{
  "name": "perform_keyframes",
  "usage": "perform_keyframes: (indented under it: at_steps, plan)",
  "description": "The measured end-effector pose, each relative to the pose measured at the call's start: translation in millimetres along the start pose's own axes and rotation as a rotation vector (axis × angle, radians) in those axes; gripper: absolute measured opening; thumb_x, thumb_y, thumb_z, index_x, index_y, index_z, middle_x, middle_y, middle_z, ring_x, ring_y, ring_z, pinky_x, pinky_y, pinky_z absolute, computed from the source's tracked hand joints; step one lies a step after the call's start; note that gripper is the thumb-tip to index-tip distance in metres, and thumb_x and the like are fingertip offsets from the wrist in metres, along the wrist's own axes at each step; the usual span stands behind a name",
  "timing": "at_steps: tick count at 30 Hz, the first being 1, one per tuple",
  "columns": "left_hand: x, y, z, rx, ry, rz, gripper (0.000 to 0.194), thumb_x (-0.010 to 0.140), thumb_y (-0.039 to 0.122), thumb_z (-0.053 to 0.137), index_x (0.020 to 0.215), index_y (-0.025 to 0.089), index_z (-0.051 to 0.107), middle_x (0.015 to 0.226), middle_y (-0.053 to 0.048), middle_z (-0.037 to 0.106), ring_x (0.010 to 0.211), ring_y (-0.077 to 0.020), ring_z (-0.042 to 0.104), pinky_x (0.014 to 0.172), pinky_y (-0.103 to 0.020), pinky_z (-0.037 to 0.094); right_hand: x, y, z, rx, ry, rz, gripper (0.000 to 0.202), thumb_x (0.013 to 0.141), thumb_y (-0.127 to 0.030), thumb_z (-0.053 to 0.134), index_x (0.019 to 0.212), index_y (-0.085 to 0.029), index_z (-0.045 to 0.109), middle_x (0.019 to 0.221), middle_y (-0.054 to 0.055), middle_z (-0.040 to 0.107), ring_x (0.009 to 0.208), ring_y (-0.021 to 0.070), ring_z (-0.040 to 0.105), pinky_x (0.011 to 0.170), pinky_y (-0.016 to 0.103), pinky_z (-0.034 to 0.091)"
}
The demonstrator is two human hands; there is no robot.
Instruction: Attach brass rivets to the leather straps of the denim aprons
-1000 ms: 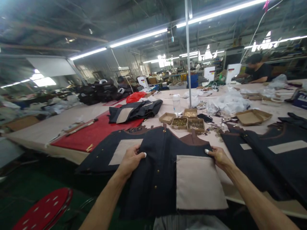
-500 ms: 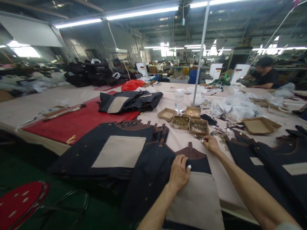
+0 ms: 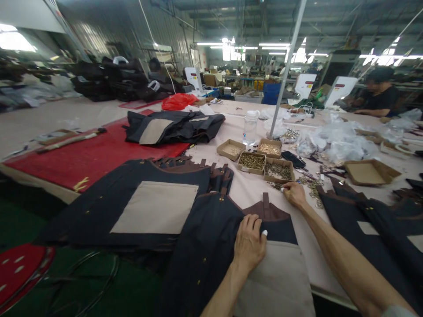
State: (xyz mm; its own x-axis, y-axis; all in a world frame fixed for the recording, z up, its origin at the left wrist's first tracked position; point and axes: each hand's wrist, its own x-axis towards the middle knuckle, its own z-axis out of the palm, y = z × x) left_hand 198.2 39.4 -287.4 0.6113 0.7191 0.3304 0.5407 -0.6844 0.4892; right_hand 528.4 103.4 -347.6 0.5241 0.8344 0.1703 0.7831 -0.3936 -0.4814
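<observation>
My left hand [image 3: 250, 242] lies on the edge of a folded dark apron [image 3: 211, 237] with brown trim, fingers resting on the cloth and thumb apart. Beneath it is another apron with a large beige pocket [image 3: 280, 277] and a brown neck strap [image 3: 266, 201]. My right hand [image 3: 294, 194] is at a small pile of metal pieces [image 3: 275, 185], just in front of a cardboard box of metal fasteners [image 3: 278, 170]. Its fingers are pinched together; whatever they hold is too small to make out. Something white covers the thumb tip of each hand.
More fastener boxes [image 3: 251, 163] stand behind, near a clear bottle [image 3: 250, 127] and a metal pole [image 3: 287, 70]. Stacked aprons [image 3: 109, 207] lie left, others [image 3: 360, 229] right. A red stool [image 3: 23, 273] is at lower left. A person [image 3: 380, 94] sits at far right.
The view has tilted down and shifted slightly. My right hand stays by the metal pieces, its fingers still pinched. My left hand keeps its place on the apron.
</observation>
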Motion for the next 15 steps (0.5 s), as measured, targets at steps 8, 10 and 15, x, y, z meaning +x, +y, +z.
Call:
perform_keyframes:
  at_steps: [8,10,15]
  plan:
    - [-1.9,4.3,-2.5,-0.022,-0.017,-0.022,0.037,0.087,0.017,0.061,0.124,0.021,0.060,0.135,-0.011,0.058,0.129,-0.0293,0.049,0.114,-0.050,0.042,-0.2,-3.2,-10.3,-0.181,-0.057,0.033,0.029,0.077,-0.022,0.061,0.096,-0.016,0.083,0.093,0.019,0.079,0.088,0.0305,0.073,0.080,0.033,0.050]
    - [-3.1,5.0,-2.7,-0.023,-0.023,-0.021,0.035,0.089,0.019,0.060,0.124,0.020,0.060,0.135,-0.011,0.058,0.129,-0.0293,0.050,0.114,-0.049,0.042,-1.0,0.5,-13.3,-0.210,-0.077,0.032,0.027,0.077,-0.022,0.061,0.094,-0.016,0.082,0.090,0.019,0.078,0.087,0.0314,0.073,0.079,0.034,0.049]
    - [-4.4,5.3,-2.2,-0.025,-0.019,-0.014,0.034,0.091,0.022,0.060,0.125,0.019,0.060,0.135,-0.012,0.058,0.129,-0.0297,0.049,0.115,-0.049,0.040,-4.1,4.3,-26.3,-0.301,-0.140,0.033,0.023,0.076,-0.021,0.061,0.087,-0.012,0.080,0.081,0.021,0.076,0.081,0.0309,0.073,0.074,0.033,0.048]
